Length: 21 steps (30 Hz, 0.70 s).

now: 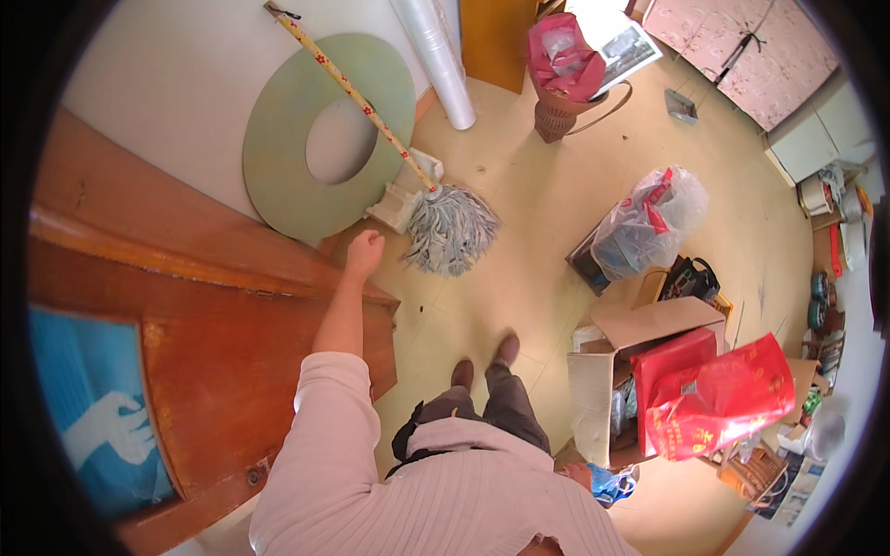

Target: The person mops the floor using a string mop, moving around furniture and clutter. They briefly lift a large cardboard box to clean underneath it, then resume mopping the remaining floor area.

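Note:
My left hand (365, 251) reaches forward beside the wooden door, its fingers curled and nothing visible in them. Just ahead of it, a string mop's grey head (450, 229) rests on the floor, while its yellow floral handle (348, 87) leans against the wall. A white foam packing piece (396, 205) lies behind the mop head. Low by my right side, my right hand (577, 476) is partly hidden by my body and closes on a blue-and-white plastic bag (613, 484).
A wooden door (243, 368) stands close on the left. A large green ring-shaped board (278, 146) and a plastic film roll (445, 76) lean on the wall. To the right are a cardboard box (591, 403) with red bags (723, 396), and a bagged bundle (646, 229). A woven basket (554, 118) stands farther off.

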### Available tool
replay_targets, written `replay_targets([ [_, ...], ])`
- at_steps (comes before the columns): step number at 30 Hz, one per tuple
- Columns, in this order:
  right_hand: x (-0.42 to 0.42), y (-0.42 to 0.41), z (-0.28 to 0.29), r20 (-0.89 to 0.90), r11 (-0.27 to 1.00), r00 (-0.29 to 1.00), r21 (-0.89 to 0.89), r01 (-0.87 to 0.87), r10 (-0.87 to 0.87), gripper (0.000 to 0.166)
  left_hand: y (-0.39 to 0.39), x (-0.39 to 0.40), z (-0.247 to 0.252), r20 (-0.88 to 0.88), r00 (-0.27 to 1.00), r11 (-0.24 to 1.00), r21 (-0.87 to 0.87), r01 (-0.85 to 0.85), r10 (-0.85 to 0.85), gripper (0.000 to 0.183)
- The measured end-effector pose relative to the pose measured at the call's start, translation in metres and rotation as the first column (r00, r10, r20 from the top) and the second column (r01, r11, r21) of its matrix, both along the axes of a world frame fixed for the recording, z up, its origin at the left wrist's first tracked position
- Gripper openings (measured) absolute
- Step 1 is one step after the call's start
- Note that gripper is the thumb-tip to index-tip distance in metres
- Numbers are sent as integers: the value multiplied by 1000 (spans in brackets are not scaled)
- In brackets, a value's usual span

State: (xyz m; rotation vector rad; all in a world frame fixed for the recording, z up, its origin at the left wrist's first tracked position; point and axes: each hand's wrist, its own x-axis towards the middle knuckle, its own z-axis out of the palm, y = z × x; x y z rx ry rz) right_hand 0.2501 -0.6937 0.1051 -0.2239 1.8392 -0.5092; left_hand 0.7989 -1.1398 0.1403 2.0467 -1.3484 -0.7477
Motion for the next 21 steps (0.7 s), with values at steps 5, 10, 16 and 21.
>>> replay_targets([
  [5,12,-126,26,-33,875,875,57,-482,484,16,-39,7,0,-15,996,996,36,-83,84,39],
  [10,6,-215,-11,46,958,957,-40,-285,287,14,-89,38,2,-265,918,955,86,-283,295,48],
  [16,3,-302,-1,-6,988,998,-143,-60,59,11,-214,112,3,-307,891,929,-55,-367,334,53],
  [21,12,-317,12,-98,999,995,-14,31,-32,14,-352,142,32,-336,860,893,-103,-439,384,62],
])
